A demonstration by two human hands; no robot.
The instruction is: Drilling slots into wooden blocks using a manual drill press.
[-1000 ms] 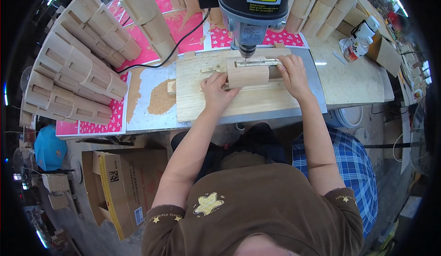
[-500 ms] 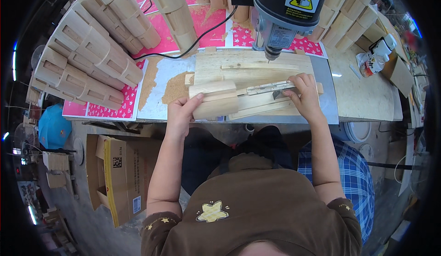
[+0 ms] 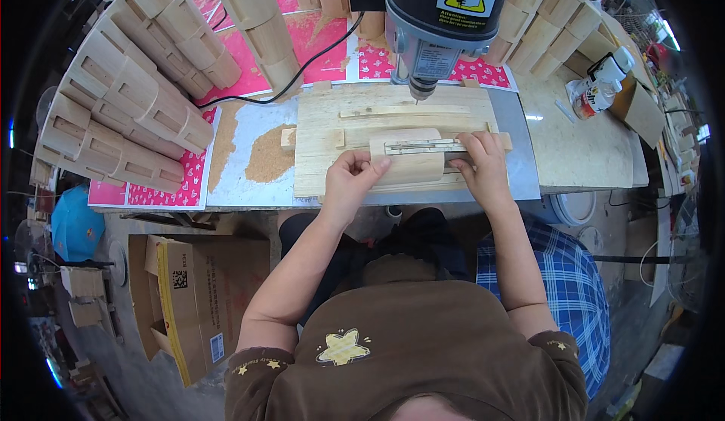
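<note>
A pale, rounded wooden block (image 3: 408, 170) rests on the wooden board (image 3: 317, 172) in front of me, below the drill chuck (image 3: 421, 87). My left hand (image 3: 353, 183) pinches its left end between thumb and fingers. A slim, light-coloured slotted strip (image 3: 423, 147) lies lengthwise along the block's top. Around the strip's right end, by a dark metal piece (image 3: 455, 154), my right hand (image 3: 485, 168) is closed. Its fingers partly hide that end, and I cannot tell how the strip is fixed there.
The drill press (image 3: 442, 13) stands behind the board, its black cable (image 3: 321, 55) running left. Stacked wooden blocks (image 3: 121, 111) line the left, with more stacks (image 3: 551, 24) at the back right. Sawdust (image 3: 273, 153) lies left of the board. A cardboard box (image 3: 200, 293) stands below the table.
My left hand has brought the block rightward, so the strip now lies along its top instead of reaching out beyond its right end. The whole view has shifted slightly.
</note>
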